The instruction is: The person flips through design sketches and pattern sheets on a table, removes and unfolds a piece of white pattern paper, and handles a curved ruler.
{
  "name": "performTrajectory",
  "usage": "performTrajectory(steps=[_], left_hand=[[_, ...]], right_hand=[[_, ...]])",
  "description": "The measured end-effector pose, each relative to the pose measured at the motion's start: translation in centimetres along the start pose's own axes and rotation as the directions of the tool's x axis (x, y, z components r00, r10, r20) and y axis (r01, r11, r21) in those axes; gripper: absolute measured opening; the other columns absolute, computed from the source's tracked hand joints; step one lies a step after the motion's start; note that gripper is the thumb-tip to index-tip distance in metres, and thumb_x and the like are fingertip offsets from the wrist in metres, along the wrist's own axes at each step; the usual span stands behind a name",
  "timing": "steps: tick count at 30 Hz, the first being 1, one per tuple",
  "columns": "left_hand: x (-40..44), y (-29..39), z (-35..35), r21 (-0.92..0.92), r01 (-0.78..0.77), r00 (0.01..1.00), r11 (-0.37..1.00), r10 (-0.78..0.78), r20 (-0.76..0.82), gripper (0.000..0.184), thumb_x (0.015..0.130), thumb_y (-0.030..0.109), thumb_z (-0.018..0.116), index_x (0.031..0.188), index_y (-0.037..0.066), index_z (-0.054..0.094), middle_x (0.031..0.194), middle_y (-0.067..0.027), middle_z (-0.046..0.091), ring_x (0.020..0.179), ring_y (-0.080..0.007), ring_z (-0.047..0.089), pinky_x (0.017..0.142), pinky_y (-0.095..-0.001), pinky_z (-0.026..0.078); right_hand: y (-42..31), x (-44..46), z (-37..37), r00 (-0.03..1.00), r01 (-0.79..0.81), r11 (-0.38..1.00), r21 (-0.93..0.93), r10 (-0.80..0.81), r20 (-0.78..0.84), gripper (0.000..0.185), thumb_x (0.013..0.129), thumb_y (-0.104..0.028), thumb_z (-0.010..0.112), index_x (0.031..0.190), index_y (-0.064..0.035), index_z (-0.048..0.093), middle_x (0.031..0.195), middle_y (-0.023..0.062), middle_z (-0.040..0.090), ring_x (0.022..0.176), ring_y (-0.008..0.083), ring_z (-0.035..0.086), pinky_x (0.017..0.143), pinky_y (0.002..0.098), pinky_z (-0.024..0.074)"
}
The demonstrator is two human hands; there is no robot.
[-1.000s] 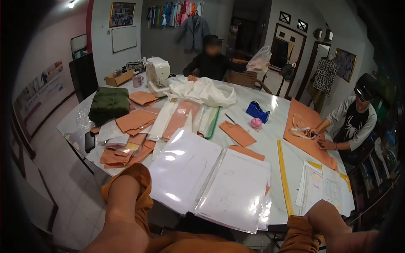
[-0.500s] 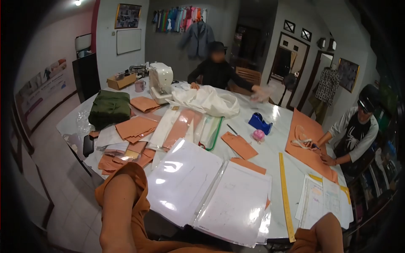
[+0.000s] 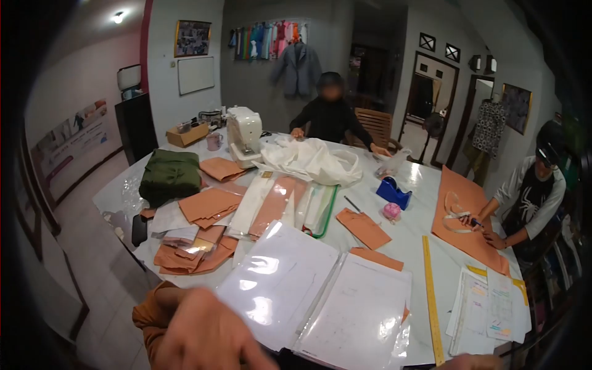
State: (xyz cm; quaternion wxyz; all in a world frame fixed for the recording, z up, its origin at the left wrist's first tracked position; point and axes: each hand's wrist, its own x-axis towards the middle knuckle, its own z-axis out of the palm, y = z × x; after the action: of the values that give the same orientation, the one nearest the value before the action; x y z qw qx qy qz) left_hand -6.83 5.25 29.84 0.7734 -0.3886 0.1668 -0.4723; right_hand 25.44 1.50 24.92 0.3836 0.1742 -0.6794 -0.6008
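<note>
My left hand (image 3: 209, 336) is raised at the bottom of the view, blurred, in front of the near table edge and left of an open folder (image 3: 277, 283) with papers in clear sleeves. Its back faces me and most fingers are cut off or smeared. Only a sliver of my right hand (image 3: 472, 362) shows at the bottom edge, near the lower end of a yellow ruler (image 3: 431, 302); its fingers cannot be made out. Orange fabric pieces (image 3: 364, 228) lie beyond the folder.
A sewing machine (image 3: 245, 137), white cloth (image 3: 311, 161), green fabric (image 3: 169, 177) and blue tape dispenser (image 3: 393, 192) stand farther back. One person (image 3: 330, 117) sits across the table; another (image 3: 530, 197) works over orange cloth (image 3: 465, 216) at right.
My left hand has come into view at the bottom, and my right forearm has dropped mostly out of view. The person across has lowered a clear plastic bag to the table.
</note>
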Motion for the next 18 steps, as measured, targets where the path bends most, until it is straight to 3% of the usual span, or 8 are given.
performTrajectory(steps=[2,3,4,8,10,13,17,18], left_hand=[[-4.2,0.5,-4.6,-0.101,0.135,0.757,0.986,-0.037,0.652,0.036,0.094,0.037,0.048,0.105,0.004,0.055,0.101,-0.0087,0.058,0.092,-0.0243,0.057,0.079,-0.0394,0.047],[-6.2,0.4,-3.6,-0.113,0.364,0.579,0.925,-0.13,0.805,0.027,0.089,0.027,0.056,0.102,0.004,0.057,0.102,-0.0102,0.058,0.095,-0.0274,0.057,0.081,-0.0424,0.046],[-8.3,0.2,-2.6,-0.031,0.563,0.364,0.826,-0.214,0.907,0.021,0.084,0.018,0.064,0.099,0.004,0.059,0.103,-0.0118,0.058,0.098,-0.0305,0.056,0.084,-0.0455,0.044],[-24.1,4.5,-7.6,0.401,0.803,-0.338,0.44,-0.217,0.916,0.034,0.08,0.022,0.067,0.106,0.001,0.06,0.108,-0.0186,0.059,0.102,-0.0372,0.056,0.086,-0.0427,0.046],[-28.4,6.3,-10.3,0.714,0.669,-0.72,0.206,-0.059,0.692,0.047,0.08,0.032,0.07,0.107,-0.005,0.058,0.115,-0.023,0.056,0.105,-0.0399,0.056,0.086,-0.0434,0.046],[-34.8,9.4,-13.5,0.927,0.331,-0.941,0.177,0.138,0.31,0.068,0.073,0.047,0.075,0.106,-0.009,0.057,0.12,-0.0267,0.054,0.108,-0.0388,0.055,0.087,-0.0435,0.046],[-36.0,13.1,-14.3,0.941,0.226,-0.958,0.252,-0.115,0.261,0.09,0.058,0.053,0.083,0.112,-0.012,0.055,0.108,-0.0259,0.062,0.1,-0.0349,0.061,0.084,-0.0405,0.049],[-35.6,12.7,-13.8,0.96,0.213,-0.975,0.182,-0.024,0.221,0.09,0.057,0.051,0.085,0.114,-0.012,0.054,0.108,-0.0253,0.062,0.099,-0.035,0.062,0.083,-0.0402,0.049]], right_hand=[[-0.5,-2.8,-1.8,0.849,-0.231,0.938,0.26,0.064,0.524,0.019,0.086,-0.01,0.057,0.105,-0.0074,0.058,0.112,0.0162,0.045,0.112,0.0356,0.048,0.082,0.0483,0.0534],[-2.3,-3.2,-2.2,0.55,-0.635,0.725,0.268,0.179,0.816,0.031,0.085,-0.012,0.059,0.114,-0.0038,0.055,0.119,0.0213,0.042,0.12,0.0407,0.042,0.092,0.0561,0.0472],[-4.7,-4.5,-1.8,0.405,-0.765,0.619,0.179,0.246,0.881,0.039,0.082,-0.016,0.064,0.116,0.0005,0.053,0.132,0.0268,0.037,0.128,0.0466,0.035,0.098,0.0614,0.0383],[-11.7,-6.1,-2.4,-0.133,-0.971,0.186,-0.147,0.089,0.987,0.064,0.08,-0.027,0.068,0.133,-0.0015,0.043,0.146,0.031,0.024,0.136,0.0485,0.021,0.11,0.0609,0.0154],[-14.5,-6.2,-2.9,-0.218,-0.971,0.077,-0.227,0.11,0.97,0.07,0.082,-0.034,0.066,0.139,-0.0048,0.038,0.147,0.0281,0.025,0.138,0.045,0.018,0.111,0.058,0.0134],[-16.7,-5.7,-3.3,-0.264,-0.964,-0.036,-0.263,0.223,0.938,0.069,0.083,-0.038,0.065,0.139,-0.0066,0.039,0.148,0.0235,0.026,0.139,0.0416,0.02,0.111,0.057,0.0149],[-17.2,-6.0,-3.5,-0.264,-0.964,-0.05,-0.261,0.295,0.918,0.068,0.082,-0.04,0.066,0.137,-0.0085,0.043,0.146,0.0226,0.031,0.137,0.0414,0.025,0.11,0.0562,0.0176],[-17.2,-6.1,-3.4,-0.262,-0.965,-0.052,-0.259,0.299,0.917,0.067,0.082,-0.04,0.067,0.136,-0.0085,0.044,0.146,0.0225,0.032,0.137,0.0411,0.026,0.11,0.0559,0.0181]])
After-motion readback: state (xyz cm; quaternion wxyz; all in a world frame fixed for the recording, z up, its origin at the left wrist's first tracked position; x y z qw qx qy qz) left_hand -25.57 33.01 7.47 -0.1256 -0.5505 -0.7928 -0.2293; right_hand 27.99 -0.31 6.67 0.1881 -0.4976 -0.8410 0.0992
